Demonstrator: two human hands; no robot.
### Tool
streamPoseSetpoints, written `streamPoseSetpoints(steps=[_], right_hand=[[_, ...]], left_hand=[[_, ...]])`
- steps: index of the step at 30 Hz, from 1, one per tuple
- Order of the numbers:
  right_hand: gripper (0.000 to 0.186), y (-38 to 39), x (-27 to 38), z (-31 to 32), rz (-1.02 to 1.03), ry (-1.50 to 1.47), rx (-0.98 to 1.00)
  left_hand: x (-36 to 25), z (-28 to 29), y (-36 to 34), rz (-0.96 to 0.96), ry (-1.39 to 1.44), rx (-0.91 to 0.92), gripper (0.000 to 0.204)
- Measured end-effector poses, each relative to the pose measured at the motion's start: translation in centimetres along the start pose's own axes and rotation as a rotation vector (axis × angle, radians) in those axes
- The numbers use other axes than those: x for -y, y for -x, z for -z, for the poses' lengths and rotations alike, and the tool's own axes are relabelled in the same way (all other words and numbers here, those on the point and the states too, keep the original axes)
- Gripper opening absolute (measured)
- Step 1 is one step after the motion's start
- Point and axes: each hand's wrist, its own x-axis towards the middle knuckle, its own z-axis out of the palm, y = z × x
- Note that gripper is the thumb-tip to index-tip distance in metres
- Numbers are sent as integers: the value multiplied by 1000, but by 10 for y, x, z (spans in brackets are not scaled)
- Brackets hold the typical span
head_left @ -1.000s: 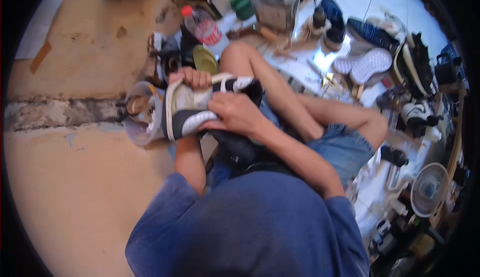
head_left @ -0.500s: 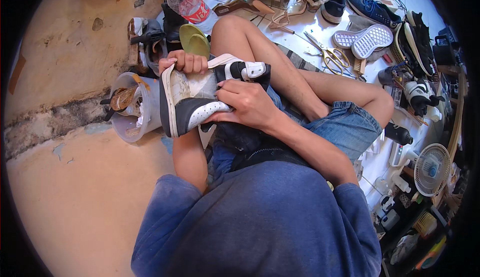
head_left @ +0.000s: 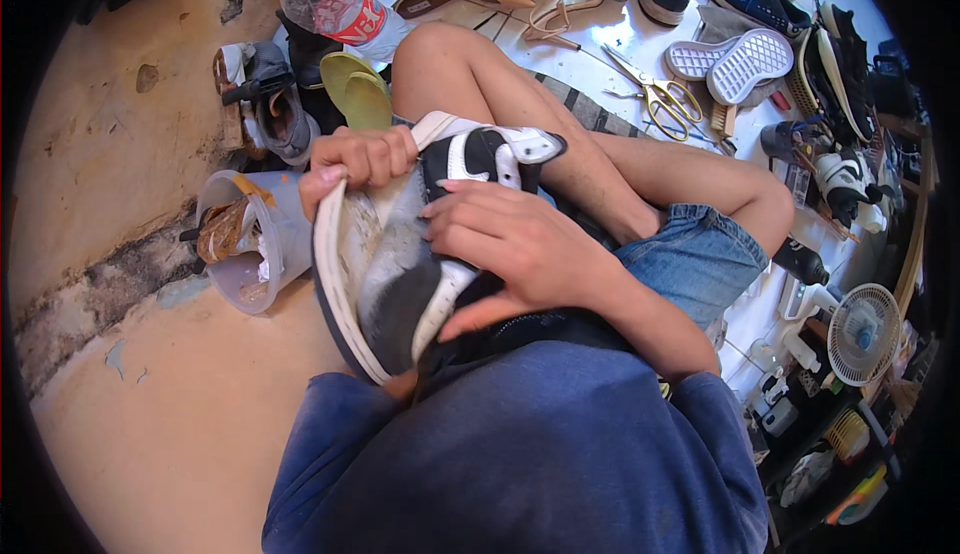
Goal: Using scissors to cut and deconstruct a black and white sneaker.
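A black and white sneaker (head_left: 403, 299) lies tilted across my lap, close to my shirt. Along one side its pale sole rim stands away from the upper, and a grey, scuffed surface shows between them. My left hand (head_left: 365, 159) has its fingers curled over that rim at the far end; its forearm is mostly hidden behind the shoe. My right hand (head_left: 520, 244) grips the upper, fingers laid over it and thumb lower down on the white, perforated part. The shoe's opening and a white strap piece point toward my knee.
Left of the shoe a translucent bucket (head_left: 285, 229) lies tipped with scraps inside. Beyond stand a red-capped bottle (head_left: 340, 9), green sandal pieces (head_left: 357, 92) and worn shoes (head_left: 280, 114). To the right are gold-handled scissors (head_left: 660, 99), white soles (head_left: 750, 66) and a fan (head_left: 864, 334).
The shoe has come nearer my body and turned, showing more of the gap beside the sole. My right thumb has spread away from its fingers. The surroundings have shifted slightly in view.
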Motion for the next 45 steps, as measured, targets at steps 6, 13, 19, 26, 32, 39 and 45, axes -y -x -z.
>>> streamPoseSetpoints(steps=[6, 13, 19, 26, 32, 39, 45], right_hand=[[83, 16, 16, 56, -18, 79, -31], [33, 152, -159, 173, -1007, 684, -246], [57, 180, -199, 162, -1095, 928, 25], [48, 176, -221, 174, -1016, 1067, 134], [47, 171, -221, 182, -1067, 992, 231], [67, 83, -99, 201, -979, 509, 121], [70, -24, 15, 200, -595, 642, 556]], left_hand=[[9, -4, -8, 4, -41, 83, 27], [16, 12, -7, 7, -12, 224, 26], [11, -10, 8, -2, -231, -87, 27], [12, 0, 8, 13, -325, 15, 30], [13, -8, 8, -22, -342, -52, 29], [8, 8, 10, -11, -286, 3, 27], [11, 0, 1, -58, -168, -135, 28]])
